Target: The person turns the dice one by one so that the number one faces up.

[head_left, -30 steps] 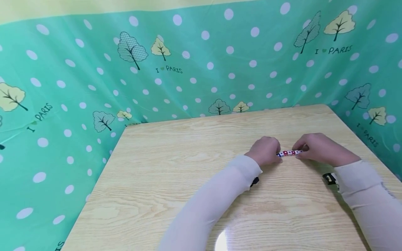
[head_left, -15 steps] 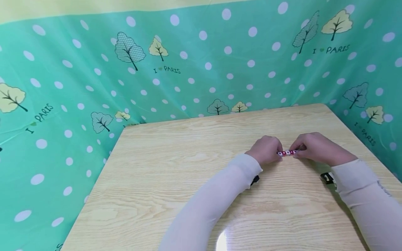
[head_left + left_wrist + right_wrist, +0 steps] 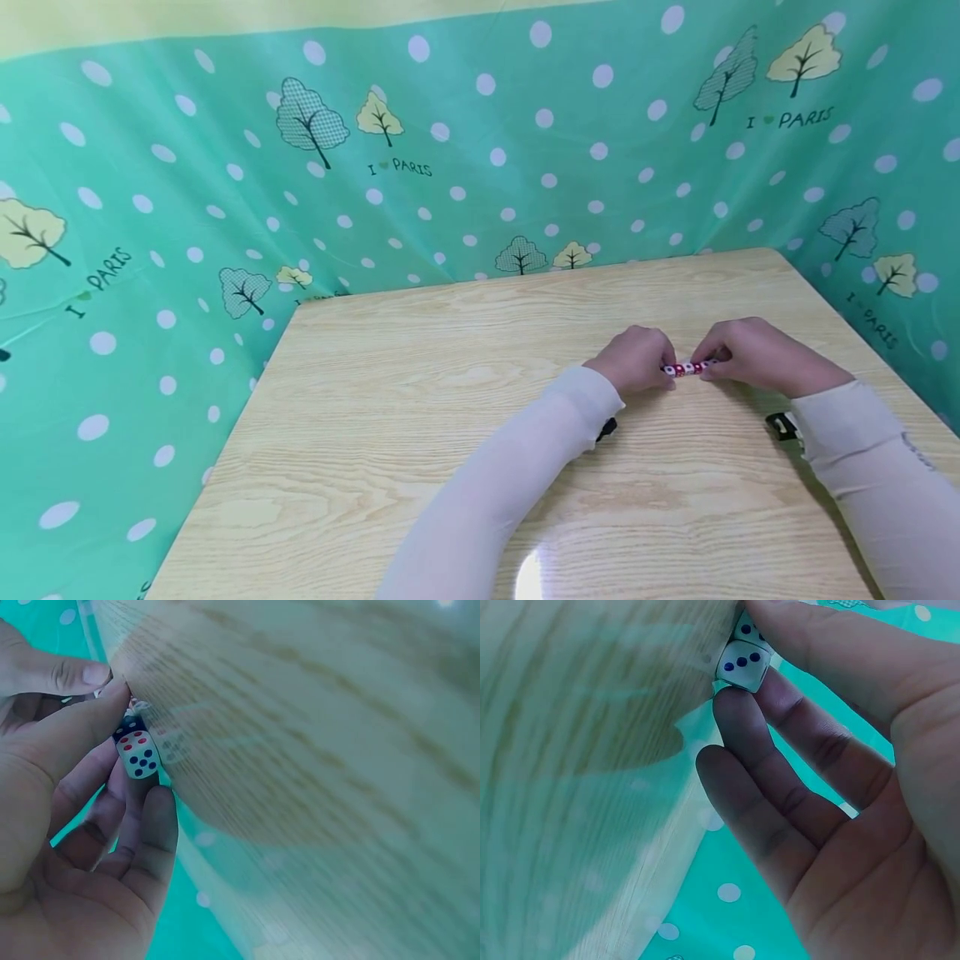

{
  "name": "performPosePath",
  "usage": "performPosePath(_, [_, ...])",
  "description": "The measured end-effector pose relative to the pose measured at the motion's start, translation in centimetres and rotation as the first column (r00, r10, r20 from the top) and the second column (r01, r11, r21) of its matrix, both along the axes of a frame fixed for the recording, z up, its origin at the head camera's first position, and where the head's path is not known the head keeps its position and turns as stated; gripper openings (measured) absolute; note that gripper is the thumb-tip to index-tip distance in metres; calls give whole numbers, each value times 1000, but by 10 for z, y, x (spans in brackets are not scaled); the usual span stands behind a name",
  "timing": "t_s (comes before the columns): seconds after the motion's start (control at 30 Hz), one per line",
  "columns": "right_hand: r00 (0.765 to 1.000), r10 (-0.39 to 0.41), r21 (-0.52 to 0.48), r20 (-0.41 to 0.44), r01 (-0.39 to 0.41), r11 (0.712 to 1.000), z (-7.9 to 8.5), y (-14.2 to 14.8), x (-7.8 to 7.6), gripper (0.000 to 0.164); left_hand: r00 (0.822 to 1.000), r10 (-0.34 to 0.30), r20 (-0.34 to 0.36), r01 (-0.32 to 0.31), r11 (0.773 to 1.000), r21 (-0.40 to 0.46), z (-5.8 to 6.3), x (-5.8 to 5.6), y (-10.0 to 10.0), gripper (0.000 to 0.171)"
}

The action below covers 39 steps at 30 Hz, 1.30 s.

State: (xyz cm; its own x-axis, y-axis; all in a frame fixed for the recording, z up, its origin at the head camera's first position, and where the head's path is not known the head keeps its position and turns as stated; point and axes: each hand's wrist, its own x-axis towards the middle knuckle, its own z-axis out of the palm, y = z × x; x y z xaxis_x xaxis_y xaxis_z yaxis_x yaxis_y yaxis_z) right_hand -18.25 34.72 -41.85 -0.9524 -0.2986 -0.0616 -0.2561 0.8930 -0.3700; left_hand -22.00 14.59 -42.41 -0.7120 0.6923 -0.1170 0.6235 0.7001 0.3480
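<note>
A short row of dice [image 3: 688, 368], red and white between the hands, lies at the wooden tabletop in the head view. My left hand [image 3: 633, 358] pinches its left end with thumb and fingers. In the left wrist view, a white die [image 3: 139, 757] with red and blue pips sits at that end, beside a dark blue die [image 3: 129, 726]. My right hand [image 3: 757, 354] holds the other end between thumb and fingers. A white die [image 3: 742, 666] with dark pips shows there in the right wrist view, its neighbour partly hidden by the thumb.
The light wooden table [image 3: 390, 400] spreads left and in front of the hands. A green dotted cloth [image 3: 450, 167] with printed trees hangs behind it and along both sides. Black wrist gear [image 3: 783, 427] shows below the right sleeve.
My right hand has shifted slightly left, narrowing the gap between the hands, so less of the dice row shows. The left hand stays nearly still on its end.
</note>
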Motion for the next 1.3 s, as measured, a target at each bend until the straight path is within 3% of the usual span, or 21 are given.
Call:
performPosePath(0.57, [1000, -1, 12, -7, 1, 1000, 4, -5, 2, 11, 999, -28, 24, 28, 1000, -11, 1, -1, -1, 8])
performPosePath(0.73, [1000, -16, 13, 21, 15, 1000, 3, -5, 2, 16, 998, -47, 47, 47, 999, -9, 1, -6, -12, 19])
performPosePath(0.9, [998, -42, 16, 45, 42, 999, 3, -2, 1, 18, 995, -2, 104, 1, 1000, 11, 2, -11, -29, 30])
performPosePath(1.1, [997, -55, -3, 58, 56, 998, 1, 2, 0, 18, 994, 27, 110, -30, 999, 26, 1, -9, -36, 22])
performPosePath(1.3, [997, -58, -2, 56, 58, 998, 0, -2, 1, 18, 998, 5, 66, -7, 1000, 23, 2, -6, -32, 14])
